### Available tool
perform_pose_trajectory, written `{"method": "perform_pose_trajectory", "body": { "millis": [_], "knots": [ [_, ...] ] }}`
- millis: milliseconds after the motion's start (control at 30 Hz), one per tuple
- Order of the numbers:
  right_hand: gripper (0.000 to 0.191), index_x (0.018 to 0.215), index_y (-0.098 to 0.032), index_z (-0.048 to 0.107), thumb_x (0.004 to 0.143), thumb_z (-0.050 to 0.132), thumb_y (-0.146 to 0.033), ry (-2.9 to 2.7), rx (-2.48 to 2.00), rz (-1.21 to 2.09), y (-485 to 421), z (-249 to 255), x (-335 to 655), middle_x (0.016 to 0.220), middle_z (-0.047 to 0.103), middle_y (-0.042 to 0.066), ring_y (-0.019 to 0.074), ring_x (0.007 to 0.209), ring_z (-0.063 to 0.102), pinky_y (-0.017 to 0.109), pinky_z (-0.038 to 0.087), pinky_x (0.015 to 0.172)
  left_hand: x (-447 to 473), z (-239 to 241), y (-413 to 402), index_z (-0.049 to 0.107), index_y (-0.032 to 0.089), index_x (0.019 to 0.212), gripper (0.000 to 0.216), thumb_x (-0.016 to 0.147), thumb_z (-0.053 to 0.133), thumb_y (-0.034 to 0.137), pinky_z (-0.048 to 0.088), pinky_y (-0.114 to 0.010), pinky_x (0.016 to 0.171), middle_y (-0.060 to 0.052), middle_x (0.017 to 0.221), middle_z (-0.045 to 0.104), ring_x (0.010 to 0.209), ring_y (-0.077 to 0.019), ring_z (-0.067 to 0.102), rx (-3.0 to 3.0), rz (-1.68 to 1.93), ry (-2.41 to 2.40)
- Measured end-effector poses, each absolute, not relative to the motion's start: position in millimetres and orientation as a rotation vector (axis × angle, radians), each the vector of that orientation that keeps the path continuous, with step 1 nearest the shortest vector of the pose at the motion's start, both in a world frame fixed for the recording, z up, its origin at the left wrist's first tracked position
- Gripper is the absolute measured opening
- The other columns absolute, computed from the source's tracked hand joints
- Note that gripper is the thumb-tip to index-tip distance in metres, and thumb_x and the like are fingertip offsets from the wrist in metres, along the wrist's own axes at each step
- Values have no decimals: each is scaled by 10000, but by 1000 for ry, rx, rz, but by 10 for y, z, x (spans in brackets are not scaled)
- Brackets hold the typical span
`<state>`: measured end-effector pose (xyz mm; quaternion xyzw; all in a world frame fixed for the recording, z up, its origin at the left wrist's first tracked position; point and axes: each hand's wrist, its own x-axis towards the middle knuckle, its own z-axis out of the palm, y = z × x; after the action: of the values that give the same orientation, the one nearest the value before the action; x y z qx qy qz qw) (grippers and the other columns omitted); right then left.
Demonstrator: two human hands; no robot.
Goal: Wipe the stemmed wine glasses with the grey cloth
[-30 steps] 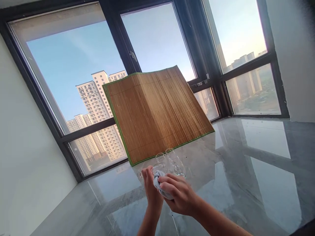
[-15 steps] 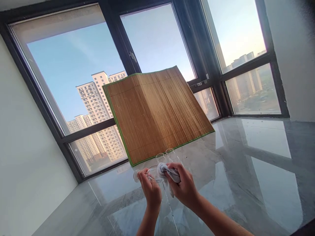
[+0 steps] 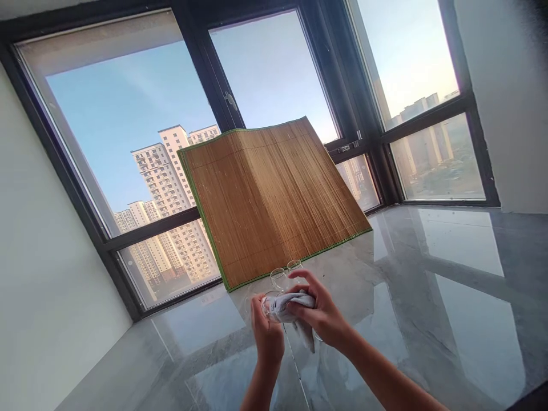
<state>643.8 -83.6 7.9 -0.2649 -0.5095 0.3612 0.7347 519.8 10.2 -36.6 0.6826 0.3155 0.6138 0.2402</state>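
My left hand (image 3: 266, 331) is closed around a clear stemmed glass (image 3: 266, 308), which lies tilted sideways with its mouth toward the right. A bunched grey-white cloth (image 3: 295, 303) is gripped in my right hand (image 3: 323, 314) and pressed over the glass's mouth. One end of the cloth hangs below. The cloth and my fingers hide part of the glass. Just behind my hands stand two clear glasses, a nearer one (image 3: 278, 275) and another (image 3: 294, 265) to its right; their lower parts are mostly covered.
A bamboo mat (image 3: 278, 200) with green edging leans against the dark-framed window (image 3: 231, 103) behind the glasses. The glossy grey marble-look surface (image 3: 385, 342) reflects the window. A thin seam runs toward me. White walls (image 3: 51, 240) flank both sides.
My left hand and the glass have shifted slightly right, closer to the cloth. The cloth now covers more of the glass's mouth, and my right index finger has lifted and stretched out.
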Motion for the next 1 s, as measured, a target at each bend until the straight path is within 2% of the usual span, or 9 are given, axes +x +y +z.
{"method": "perform_pose_trajectory", "body": {
  "millis": [133,267,367,500,600,700,833,933,1000],
  "knots": [
    [545,1147,-253,491,700,783,-364,-738,-475,809,-794,148,6698,849,679,3,151,671,641,239,486,565,5249,-390,142,456,226,866,163,745,559,193,321,-229,487,63,635,421,490,-93,389,1501,1343,777],
    [537,1069,-238,506,651,817,-366,-507,-499,535,-698,135,6988,812,688,-1,155,679,645,242,507,572,5217,-368,186,443,219,899,318,663,643,147,254,-189,433,71,677,441,467,-52,410,1071,1103,660],
    [456,1052,-223,506,715,773,-376,-649,-640,366,-668,62,6979,842,689,21,164,709,648,264,527,612,5115,-246,154,450,203,903,351,646,655,82,241,-167,427,67,712,447,469,-25,398,780,985,375],
    [319,1086,-237,491,825,654,-322,-1017,-780,268,-685,-83,6703,927,695,34,166,765,654,287,535,698,4951,-33,40,462,190,879,190,776,570,73,281,-157,434,59,716,442,457,-5,388,587,873,-66],
    [291,1085,-247,516,817,629,-231,-1252,-849,226,-711,-162,6490,968,696,26,170,836,656,293,517,769,4905,44,-38,468,193,884,154,824,515,59,311,-147,454,61,721,445,452,6,395,545,854,-211],
    [261,1054,-244,531,811,619,-205,-1307,-859,279,-746,-172,6366,927,692,11,162,808,645,281,509,746,4918,46,-57,475,193,875,128,835,516,79,319,-157,457,49,736,447,467,-7,396,602,831,-191],
    [244,1065,-238,503,847,605,-278,-1199,-779,361,-779,-95,6413,875,691,10,152,722,642,252,514,636,4926,2,23,489,191,866,132,821,536,76,330,-158,483,26,778,465,529,-27,421,682,884,-74],
    [204,1012,-236,525,850,618,-318,-991,-818,81,-756,-42,6648,897,693,22,159,745,657,265,517,666,4948,-83,114,483,196,858,167,789,574,75,316,-166,484,30,778,469,542,-38,423,759,876,54],
    [220,991,-231,549,825,650,-334,-859,-883,-192,-707,-46,6876,955,686,38,178,835,658,299,512,765,4991,-177,164,478,205,866,186,771,600,101,308,-176,478,36,775,477,532,-45,423,855,854,170]
  ]
}}
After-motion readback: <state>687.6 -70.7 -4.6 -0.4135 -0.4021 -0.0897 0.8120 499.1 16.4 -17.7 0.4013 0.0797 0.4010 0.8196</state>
